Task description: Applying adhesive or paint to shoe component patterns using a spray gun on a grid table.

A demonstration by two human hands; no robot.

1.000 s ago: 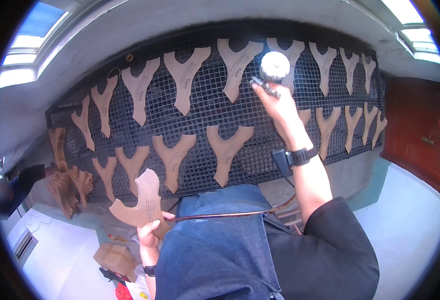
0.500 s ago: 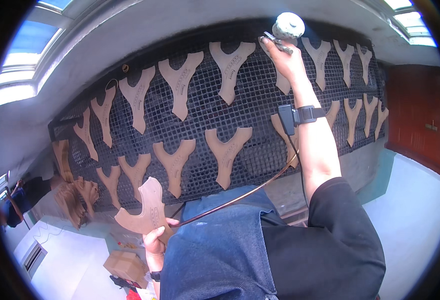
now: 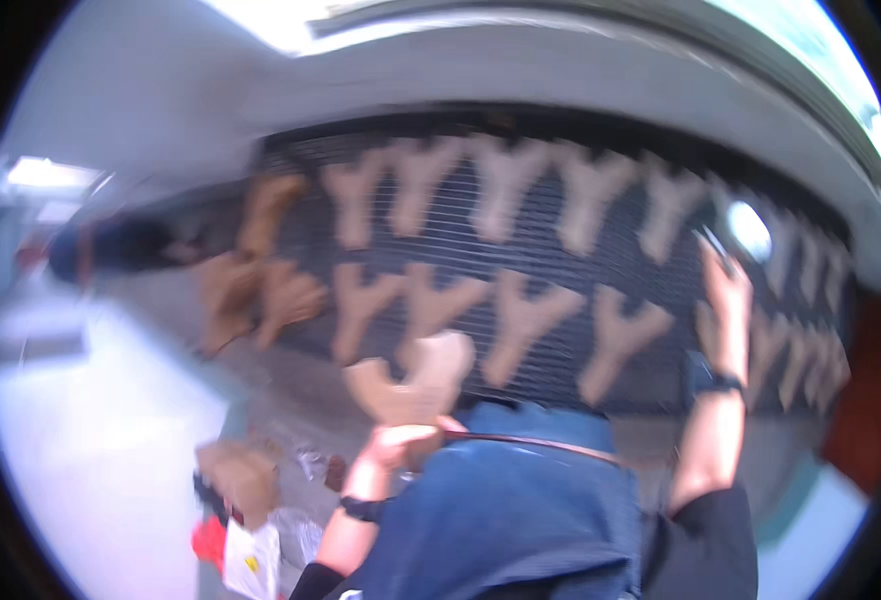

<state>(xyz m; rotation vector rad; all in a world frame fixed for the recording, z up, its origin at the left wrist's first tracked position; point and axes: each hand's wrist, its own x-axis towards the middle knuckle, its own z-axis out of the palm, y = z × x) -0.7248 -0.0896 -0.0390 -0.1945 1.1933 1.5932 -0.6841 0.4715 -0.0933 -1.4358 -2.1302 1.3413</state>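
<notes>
In my left hand, low at the centre, is a Y-shaped brown board, its two prongs pointing up and away from me. My fingers close round its narrow end. A thin brown hose runs from beside that hand across my blue apron. My right hand, stretched out to the right, is closed round a metal spray gun with a round white cup. The gun is above the right part of a dark mesh rack. Motion blurs the fingers and fine details.
Two rows of similar boards lie on the rack. Stacked boards stand at its left end. A cardboard box, a white bag and a red item are at lower left. A dark red panel is at right.
The view has swung left, so the rack sits further right and lower in the picture. Both hands keep hold of the board and the spray gun; my right arm looks more drawn in.
</notes>
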